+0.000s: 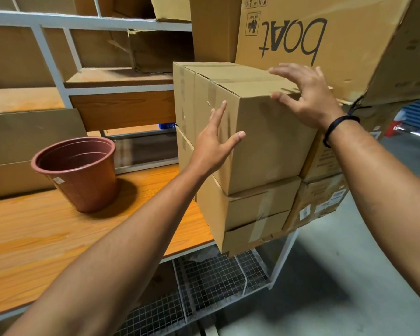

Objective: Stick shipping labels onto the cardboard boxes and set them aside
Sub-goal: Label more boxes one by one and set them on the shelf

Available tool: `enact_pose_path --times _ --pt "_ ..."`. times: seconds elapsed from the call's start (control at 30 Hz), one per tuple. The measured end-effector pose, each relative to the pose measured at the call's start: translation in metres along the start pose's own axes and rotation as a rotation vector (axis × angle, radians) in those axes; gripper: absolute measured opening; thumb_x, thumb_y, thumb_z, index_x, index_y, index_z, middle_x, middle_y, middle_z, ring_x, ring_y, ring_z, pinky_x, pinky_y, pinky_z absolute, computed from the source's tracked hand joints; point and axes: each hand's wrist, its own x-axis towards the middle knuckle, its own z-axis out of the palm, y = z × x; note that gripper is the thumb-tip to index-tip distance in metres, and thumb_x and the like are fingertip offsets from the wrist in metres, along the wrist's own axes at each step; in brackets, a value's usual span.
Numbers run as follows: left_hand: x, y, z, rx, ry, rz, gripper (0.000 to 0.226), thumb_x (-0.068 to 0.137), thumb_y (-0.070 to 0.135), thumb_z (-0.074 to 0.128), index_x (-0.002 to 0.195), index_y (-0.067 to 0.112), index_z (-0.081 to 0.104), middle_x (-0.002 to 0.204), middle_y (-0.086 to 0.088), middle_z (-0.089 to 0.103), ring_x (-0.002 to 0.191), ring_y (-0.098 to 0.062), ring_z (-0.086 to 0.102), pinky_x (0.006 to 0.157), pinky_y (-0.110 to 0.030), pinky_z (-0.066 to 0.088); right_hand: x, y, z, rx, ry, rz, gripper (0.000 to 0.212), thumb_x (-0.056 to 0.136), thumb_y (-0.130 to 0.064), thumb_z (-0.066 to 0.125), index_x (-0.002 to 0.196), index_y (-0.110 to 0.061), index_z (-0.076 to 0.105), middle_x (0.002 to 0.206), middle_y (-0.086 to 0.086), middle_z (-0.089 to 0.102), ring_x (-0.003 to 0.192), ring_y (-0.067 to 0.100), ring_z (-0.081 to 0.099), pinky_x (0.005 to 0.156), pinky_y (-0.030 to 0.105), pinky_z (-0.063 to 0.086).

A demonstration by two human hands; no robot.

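A plain taped cardboard box sits on top of a second taped box at the right end of a wooden shelf. My left hand is spread open against the top box's left front face, fingers pointing up. My right hand hovers with spread fingers over the box's top right corner, thumb at the upper edge; neither hand grips it. No shipping label is visible in either hand or on the top box's visible faces.
A terracotta plastic flower pot stands on the shelf to the left. A large box printed "boat" leans behind and above. Labelled boxes are stacked at right. Wire mesh baskets lie below; grey floor at right.
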Motion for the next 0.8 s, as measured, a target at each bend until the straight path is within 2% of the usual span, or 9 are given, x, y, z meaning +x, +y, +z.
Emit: enact_pose_path --times 0.07,0.17,0.3,0.4,0.5,0.57,0.63,0.7,0.8 --pt "-0.006 -0.002 -0.011 0.010 0.054 0.000 0.078 0.091 0.049 0.062 0.155 0.036 0.019 0.162 -0.004 0.024 0.148 -0.020 0.023 0.117 -0.044 0.029 0.003 -0.030 0.004 0.043 0.012 -0.102 0.070 0.084 -0.071 0.040 0.141 -0.031 0.049 0.150 0.002 0.045 0.143 0.023 0.033 0.116 0.065 0.003" --pt "-0.017 -0.009 -0.041 0.065 0.143 0.011 0.073 0.090 0.056 0.057 0.153 0.036 0.026 0.159 -0.004 0.032 0.147 -0.020 0.028 0.116 -0.053 0.031 0.003 -0.076 0.024 0.078 -0.004 -0.259 0.074 0.085 -0.070 0.043 0.143 -0.024 0.048 0.150 0.007 0.044 0.144 0.025 0.031 0.119 0.057 0.003" --pt "-0.045 -0.034 -0.104 0.184 0.199 -0.011 0.069 0.092 0.055 0.055 0.152 0.037 0.026 0.161 -0.006 0.026 0.148 -0.021 0.023 0.116 -0.058 0.026 -0.001 -0.131 0.068 0.117 -0.029 -0.413 0.071 0.089 -0.063 0.047 0.145 -0.020 0.045 0.150 0.009 0.044 0.143 0.026 0.032 0.121 0.048 0.006" --pt "-0.075 -0.057 -0.163 0.256 0.268 -0.064 0.071 0.088 0.063 0.052 0.150 0.041 0.027 0.156 -0.010 0.036 0.144 -0.025 0.033 0.113 -0.057 0.032 -0.003 -0.174 0.106 0.203 -0.068 -0.428 0.069 0.090 -0.061 0.048 0.146 -0.021 0.042 0.152 0.007 0.042 0.144 0.023 0.030 0.121 0.039 0.005" --pt "-0.109 -0.076 -0.221 0.338 0.357 -0.130 0.071 0.085 0.067 0.051 0.149 0.042 0.030 0.152 -0.008 0.043 0.136 -0.025 0.045 0.108 -0.054 0.040 -0.005 -0.224 0.144 0.284 -0.129 -0.419 0.066 0.092 -0.056 0.050 0.148 -0.023 0.040 0.153 0.007 0.041 0.145 0.023 0.030 0.122 0.042 0.011" --pt "-0.133 -0.086 -0.257 0.388 0.411 -0.140 0.069 0.087 0.061 0.053 0.149 0.037 0.034 0.153 -0.007 0.041 0.137 -0.024 0.044 0.108 -0.051 0.042 -0.007 -0.261 0.167 0.348 -0.172 -0.416 0.066 0.091 -0.055 0.051 0.148 -0.023 0.039 0.153 0.007 0.040 0.144 0.022 0.031 0.121 0.049 0.018" --pt "-0.157 -0.095 -0.294 0.445 0.465 -0.152 0.066 0.090 0.054 0.055 0.149 0.032 0.035 0.154 -0.007 0.040 0.141 -0.023 0.039 0.111 -0.052 0.038 -0.008 -0.299 0.191 0.423 -0.196 -0.425 0.066 0.091 -0.052 0.055 0.148 -0.024 0.039 0.153 0.006 0.041 0.143 0.021 0.032 0.117 0.050 0.027" --pt "-0.181 -0.104 -0.333 0.496 0.512 -0.171 0.064 0.092 0.050 0.057 0.149 0.031 0.036 0.155 -0.007 0.039 0.144 -0.022 0.035 0.114 -0.054 0.032 -0.008 -0.338 0.215 0.482 -0.214 -0.439 0.065 0.091 -0.051 0.057 0.148 -0.026 0.038 0.152 0.005 0.041 0.142 0.021 0.034 0.115 0.048 0.031" --pt "-0.217 -0.117 -0.391 0.537 0.565 -0.203 0.063 0.092 0.046 0.058 0.148 0.027 0.039 0.153 -0.007 0.042 0.143 -0.022 0.036 0.113 -0.056 0.033 -0.008 -0.399 0.249 0.535 -0.264 -0.424 0.066 0.092 -0.051 0.057 0.149 -0.028 0.035 0.154 0.002 0.038 0.143 0.018 0.032 0.117 0.040 0.029"
